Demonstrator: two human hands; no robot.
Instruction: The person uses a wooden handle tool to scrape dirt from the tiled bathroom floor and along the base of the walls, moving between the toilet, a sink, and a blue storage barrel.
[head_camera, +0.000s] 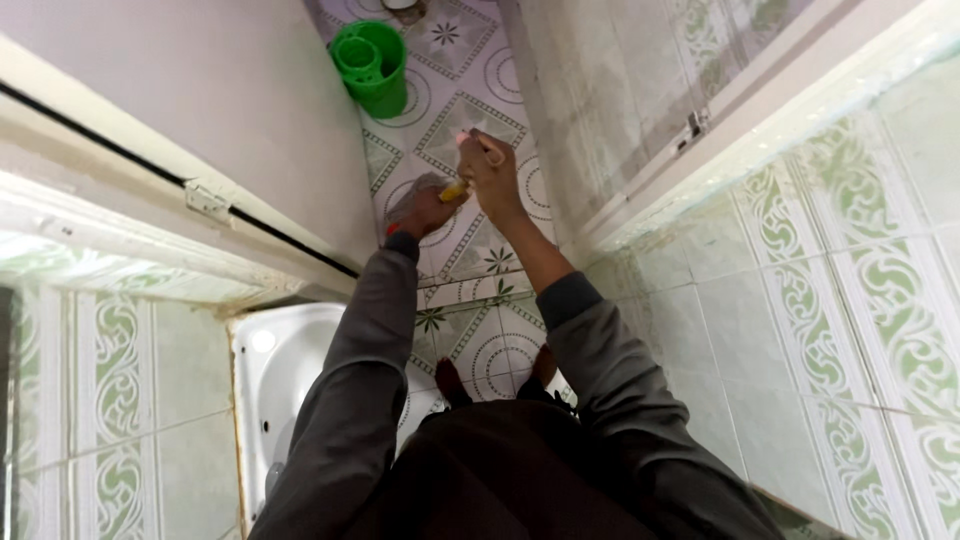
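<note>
**Holding a small yellow item between both hands above a tiled floor**

Reaching out in front of the body, the person has both hands together at the yellow item (453, 191), which shows only as a short bright piece in the gap between them. The left hand (425, 208) is curled, fingers pressed together around the item's near end; a speck of red shows under its wrist, too small to identify. The right hand (490, 175) is closed into a loose fist against the far end, knuckles up. Whether it grips the item itself or something else cannot be told.

Judging from this, the step in hand is close two-handed work on the item, held in the air rather than resting on anything. Any further handling would call for a firm hold at both ends, since a slip would drop it to the floor.

The floor (480, 110) is glossy tile with green and grey circles and diamonds. A green bucket (385, 90) with a jug (357, 55) inside stands well ahead of the hands. A white basin (280, 370) sits low on the left, a door (200, 90) with a hinge (207, 200) above it, and green-patterned wall tiles (850, 300) on the right.
</note>
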